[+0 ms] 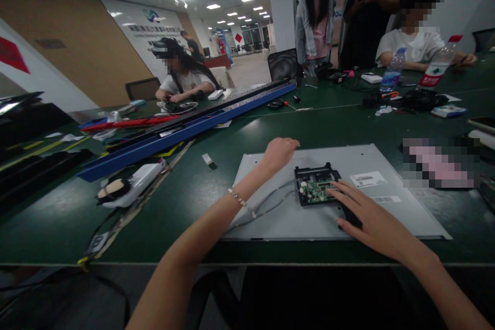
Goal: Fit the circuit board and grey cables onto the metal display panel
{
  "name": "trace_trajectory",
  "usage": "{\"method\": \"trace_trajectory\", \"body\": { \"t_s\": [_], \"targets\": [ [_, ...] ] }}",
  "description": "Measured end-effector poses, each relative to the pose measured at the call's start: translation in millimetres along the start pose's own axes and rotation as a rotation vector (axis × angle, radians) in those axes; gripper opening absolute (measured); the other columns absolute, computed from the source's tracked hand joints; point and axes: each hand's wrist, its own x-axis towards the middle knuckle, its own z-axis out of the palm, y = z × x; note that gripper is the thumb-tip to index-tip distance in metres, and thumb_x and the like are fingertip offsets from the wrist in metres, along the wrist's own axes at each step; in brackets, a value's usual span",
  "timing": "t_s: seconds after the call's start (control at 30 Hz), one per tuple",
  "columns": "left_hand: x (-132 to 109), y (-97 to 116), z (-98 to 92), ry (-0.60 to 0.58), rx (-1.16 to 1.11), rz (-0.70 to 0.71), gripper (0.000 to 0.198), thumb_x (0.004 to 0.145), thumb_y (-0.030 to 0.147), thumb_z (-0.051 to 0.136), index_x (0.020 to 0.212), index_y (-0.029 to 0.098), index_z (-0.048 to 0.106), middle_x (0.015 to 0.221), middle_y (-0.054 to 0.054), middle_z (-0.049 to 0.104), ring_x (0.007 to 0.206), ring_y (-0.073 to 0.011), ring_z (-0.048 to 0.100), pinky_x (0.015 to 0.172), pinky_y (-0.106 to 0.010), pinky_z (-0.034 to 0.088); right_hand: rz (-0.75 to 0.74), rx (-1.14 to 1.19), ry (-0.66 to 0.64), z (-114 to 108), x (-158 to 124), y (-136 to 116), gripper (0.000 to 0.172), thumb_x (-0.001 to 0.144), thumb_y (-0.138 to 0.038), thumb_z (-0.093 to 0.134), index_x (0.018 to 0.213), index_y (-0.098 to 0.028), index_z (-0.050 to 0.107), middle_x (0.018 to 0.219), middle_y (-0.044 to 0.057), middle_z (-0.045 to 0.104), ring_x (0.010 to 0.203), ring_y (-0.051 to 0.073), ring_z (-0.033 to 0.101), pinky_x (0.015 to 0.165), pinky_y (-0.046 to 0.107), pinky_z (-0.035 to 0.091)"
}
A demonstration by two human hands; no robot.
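A flat grey metal panel (266, 221) lies on the green table in front of me. On it sits a black plastic bracket (303, 170) carrying a green circuit board (319, 192), with thin grey cables (266, 200) running off to the left. My right hand (373, 219) rests with fingers spread over the right side of the board and bracket, its fingertips touching them. My left hand (279, 154) is raised above the panel's far left part, fingers curled together; anything in them is hidden or too small to name.
A white power strip (135, 183) and a small silver-and-dark strip (209, 161) lie to the left. Long blue rails (193, 131) cross the table behind. Two plastic bottles (393, 71) stand at the back right. A screwdriver (280, 104) lies farther off; several people are around the table.
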Motion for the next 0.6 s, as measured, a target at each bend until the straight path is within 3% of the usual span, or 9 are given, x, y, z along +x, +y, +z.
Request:
{"method": "trace_trajectory", "body": {
  "t_s": [0.1,0.2,0.6],
  "targets": [
    [-2,43,4.2,-0.060,-0.016,0.153,0.024,0.089,0.012,0.050,0.100,0.016,0.071,0.093,-0.008,0.074,0.084,-0.0193,0.069,0.073,-0.028,0.049,-0.002,0.000,0.002,0,0,0,0.060,0.094,-0.042,0.049,0.150,-0.027,0.035,0.158,0.007,0.033,0.144,0.026,0.031,0.115,0.051,0.033],
    [-3,62,10.9,-0.093,-0.020,0.198,0.018,0.088,0.013,0.053,0.092,0.015,0.070,0.089,-0.009,0.074,0.082,-0.0196,0.069,0.069,-0.027,0.048,-0.002,0.014,0.013,1,0,0,0.060,0.093,-0.042,0.050,0.150,-0.027,0.036,0.157,0.007,0.034,0.143,0.027,0.033,0.115,0.050,0.034],
    [-4,67,14.9,-0.142,-0.047,0.181,0.021,0.093,0.017,0.048,0.095,0.017,0.070,0.093,-0.007,0.074,0.083,-0.0181,0.069,0.065,-0.025,0.044,-0.015,0.019,0.029,0,0,-2,0.060,0.093,-0.041,0.050,0.149,-0.029,0.037,0.156,0.008,0.036,0.142,0.028,0.036,0.113,0.051,0.036]
  ]
}}
